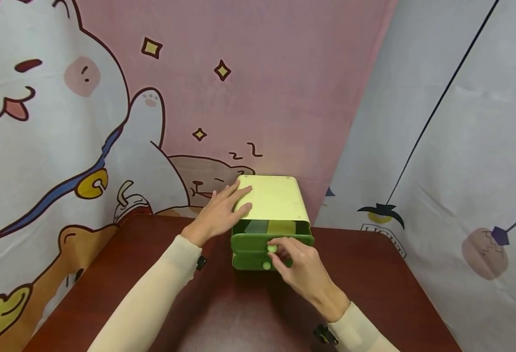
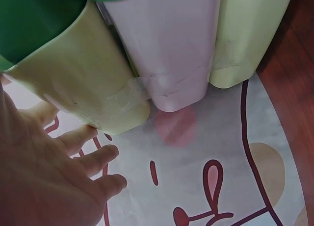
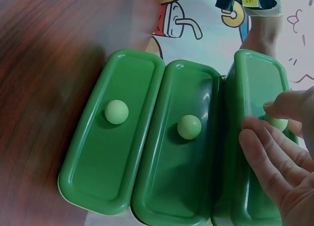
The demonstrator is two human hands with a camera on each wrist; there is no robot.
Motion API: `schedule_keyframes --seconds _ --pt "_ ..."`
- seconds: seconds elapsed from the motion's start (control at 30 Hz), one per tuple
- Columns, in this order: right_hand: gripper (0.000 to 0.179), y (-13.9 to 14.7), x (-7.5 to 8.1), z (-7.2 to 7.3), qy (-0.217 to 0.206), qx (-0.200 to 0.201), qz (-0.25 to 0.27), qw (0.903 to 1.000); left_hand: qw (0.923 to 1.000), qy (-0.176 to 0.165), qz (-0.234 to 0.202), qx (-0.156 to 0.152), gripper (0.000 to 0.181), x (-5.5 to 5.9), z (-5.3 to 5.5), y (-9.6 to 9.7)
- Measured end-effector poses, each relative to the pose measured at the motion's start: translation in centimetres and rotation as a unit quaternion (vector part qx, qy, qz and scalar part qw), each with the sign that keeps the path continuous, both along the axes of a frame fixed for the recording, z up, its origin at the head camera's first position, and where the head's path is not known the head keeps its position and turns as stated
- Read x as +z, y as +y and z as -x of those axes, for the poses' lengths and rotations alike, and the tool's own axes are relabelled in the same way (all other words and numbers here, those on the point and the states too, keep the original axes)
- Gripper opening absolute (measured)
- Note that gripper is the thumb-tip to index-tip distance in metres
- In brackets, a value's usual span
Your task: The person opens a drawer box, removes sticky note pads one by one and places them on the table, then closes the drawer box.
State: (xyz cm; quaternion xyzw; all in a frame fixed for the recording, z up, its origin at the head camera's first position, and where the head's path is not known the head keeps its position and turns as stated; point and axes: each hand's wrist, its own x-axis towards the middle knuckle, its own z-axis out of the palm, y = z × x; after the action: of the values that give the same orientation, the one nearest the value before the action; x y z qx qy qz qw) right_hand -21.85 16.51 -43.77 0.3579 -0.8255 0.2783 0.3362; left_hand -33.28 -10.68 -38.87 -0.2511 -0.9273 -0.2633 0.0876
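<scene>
A small drawer cabinet with a pale yellow top [image 1: 275,195] and green drawer fronts stands on the table. The top drawer [image 1: 250,243] is pulled partly out, and grey-green and yellow areas show inside it. Thumb and fingers of my right hand [image 1: 304,269] pinch that drawer's round light-green knob [image 3: 277,123]. With fingers spread, my left hand [image 1: 218,215] rests on the left edge of the cabinet top. In the right wrist view, the middle drawer [image 3: 169,182] and bottom drawer [image 3: 98,172] sit closed, each with a round knob.
The reddish-brown table [image 1: 214,318] extends to both sides and in front of the cabinet. Close behind it hangs a cloth backdrop [image 1: 284,98] with cartoon animals. In the left wrist view, the cabinet's pink section [image 2: 167,44] lies between two yellowish ones.
</scene>
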Motion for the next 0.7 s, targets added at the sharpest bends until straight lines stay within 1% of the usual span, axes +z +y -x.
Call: schedule_keyframes --seconds 0.23,0.57,0.7 --pt "0.037 0.0 0.1 -0.4 0.002 0.000 -0.002 1.0000 1.0000 -0.001 0.002 -0.001 0.070 0.3 -0.1 0.0" --pt "0.038 -0.1 0.2 -1.0 -0.003 0.007 -0.007 0.9999 0.9999 0.005 0.013 0.007 0.070 0.2 -0.1 -0.2" --pt "0.039 0.0 0.4 -1.3 -0.001 0.001 -0.012 0.9999 0.9999 0.008 0.012 0.000 0.070 0.4 0.1 0.0"
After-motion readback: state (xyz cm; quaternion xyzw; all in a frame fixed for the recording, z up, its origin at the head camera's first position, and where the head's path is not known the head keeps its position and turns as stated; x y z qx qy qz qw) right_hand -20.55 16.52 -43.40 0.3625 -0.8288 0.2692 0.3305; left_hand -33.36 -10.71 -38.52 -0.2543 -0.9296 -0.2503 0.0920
